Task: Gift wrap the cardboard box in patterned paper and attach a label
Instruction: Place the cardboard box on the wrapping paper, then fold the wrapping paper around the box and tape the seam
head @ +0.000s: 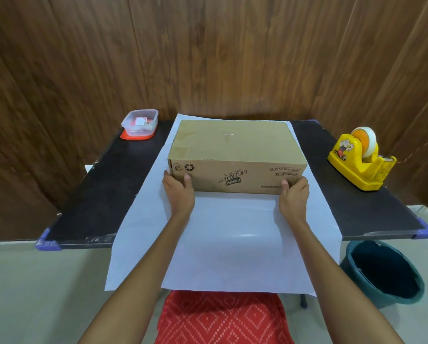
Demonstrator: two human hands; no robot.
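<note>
1. Cardboard box (235, 150): sits on the far half of a white paper sheet (222, 239), print on its near side upside down.
2. Left hand (179, 192): wrapped around the box's near left corner, thumb on the front face.
3. Right hand (293, 194): grips the near right corner likewise.
4. Black table (103, 194): carries the sheet, whose near edge overhangs it.
5. Yellow tape dispenser (360, 161): right side.
6. Clear plastic tub (139, 122): far left, on a red lid.
7. Dark bucket (384, 271): on the floor, right.

Single head-worn wide-angle view, looking forward and down from the near edge, close over the black counter (103, 194), both forearms reaching away, wood-panel wall (208, 50) filling the far side
</note>
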